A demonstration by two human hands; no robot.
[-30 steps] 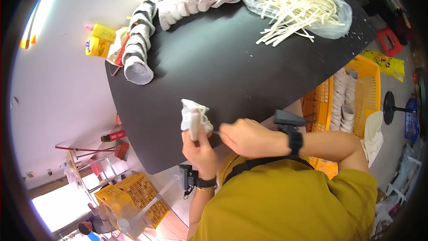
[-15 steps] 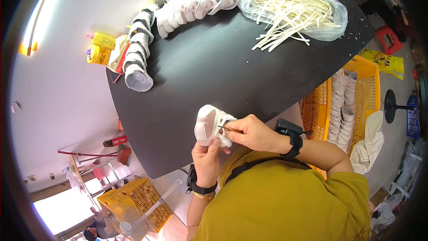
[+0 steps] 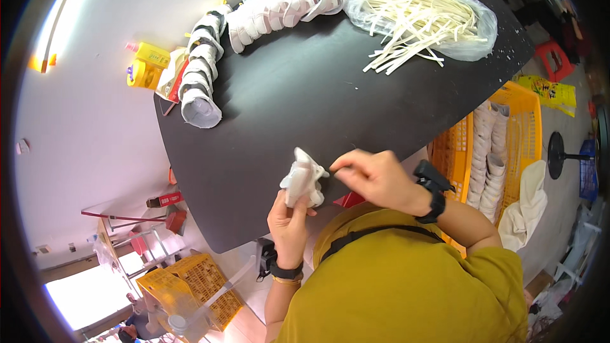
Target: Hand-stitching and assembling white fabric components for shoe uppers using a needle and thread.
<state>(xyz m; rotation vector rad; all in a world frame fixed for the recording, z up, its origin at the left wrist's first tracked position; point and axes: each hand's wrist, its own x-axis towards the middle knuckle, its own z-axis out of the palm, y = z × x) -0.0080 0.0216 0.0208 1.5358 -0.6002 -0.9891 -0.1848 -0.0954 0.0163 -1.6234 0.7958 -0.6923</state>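
Note:
My left hand (image 3: 290, 225) grips a small white shoe upper (image 3: 304, 181) at its lower end, thumb on the near side. The upper is held over the near edge of the dark table, tilted and seen partly from its side. To its right is my right hand (image 3: 376, 176), slightly blurred, with thumb and forefinger closed on a thin dark tool (image 3: 332, 172). Most of that tool is hidden by the fingers, and its point lies close to the upper's right side. I cannot tell whether it touches.
Nested rows of pale shoe uppers (image 3: 270, 22) lie along the table's (image 3: 298, 101) far left side. A clear plastic bag (image 3: 476, 43) spills cream strips (image 3: 422, 22). Yellow bottles (image 3: 146, 67) stand at the left. More uppers fill a yellow crate (image 3: 524, 121) on the right.
My right hand has drawn back to the right, away from the shoe upper, with the tool. My left hand has turned the upper, so its opening no longer faces up as widely.

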